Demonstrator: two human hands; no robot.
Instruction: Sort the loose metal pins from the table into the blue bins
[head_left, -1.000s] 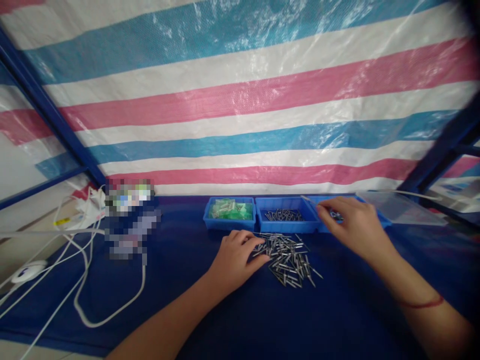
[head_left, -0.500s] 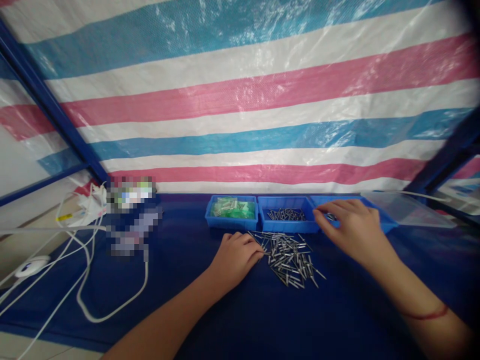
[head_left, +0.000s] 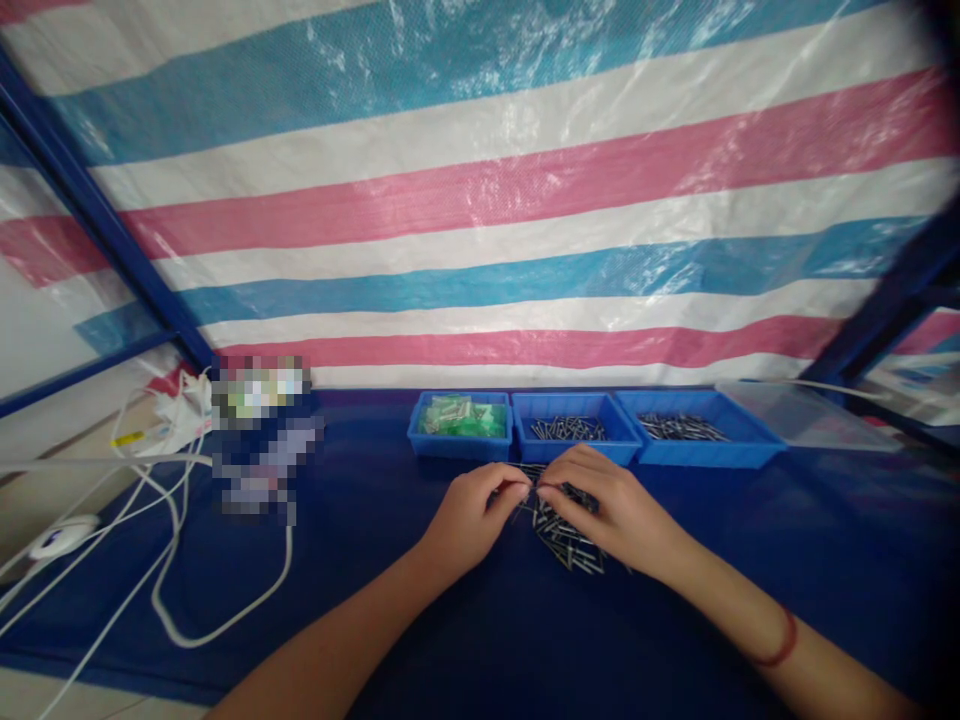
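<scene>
A loose pile of silver blind rivets (head_left: 571,552) lies on the dark blue table, partly hidden beneath my right hand. My left hand (head_left: 474,510) is at the pile's left side, thumb and forefinger pinched on a thin blind rivet. From the right, my right hand (head_left: 609,502) reaches over the pile, and its pinched fingertips meet those of my left hand at the same rivet. Most of that rivet is covered by the fingers. Behind the hands, a middle blue bin (head_left: 576,450) and a right blue bin (head_left: 705,455) both hold rivets.
A left blue bin (head_left: 459,446) contains small green and clear plastic bags. A clear plastic sheet (head_left: 817,420) lies at the back right. White cables (head_left: 217,637) and a blurred-out item (head_left: 274,465) occupy the left side. A striped tarp (head_left: 480,230) hangs behind the table.
My right hand has come from above the right bin down and left to the pile, meeting my left hand. The right bin's rivets now show. My left hand has raised slightly.
</scene>
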